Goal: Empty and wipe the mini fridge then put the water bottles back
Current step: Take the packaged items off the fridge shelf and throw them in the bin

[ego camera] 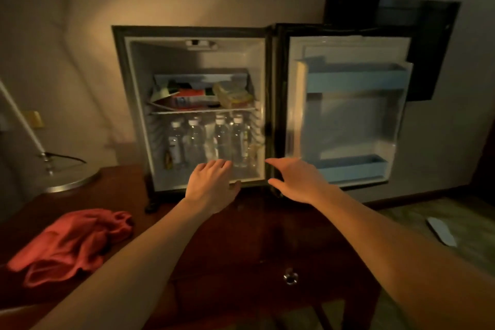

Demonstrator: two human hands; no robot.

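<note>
Reaching toward the open mini fridge (197, 61) on the counter (254, 228), your left hand (211, 182) hovers at its bottom lip, fingers relaxed, holding nothing; your right hand (294, 177) is spread, empty, beside the door (348, 115). Water bottles (211, 142) stand upright beneath the shelf (203, 111). A red cloth (72, 244) lies crumpled at left.

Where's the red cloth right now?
In the head view, the red cloth lies crumpled on the wooden table, lower left, in front of the lamp base.
</note>
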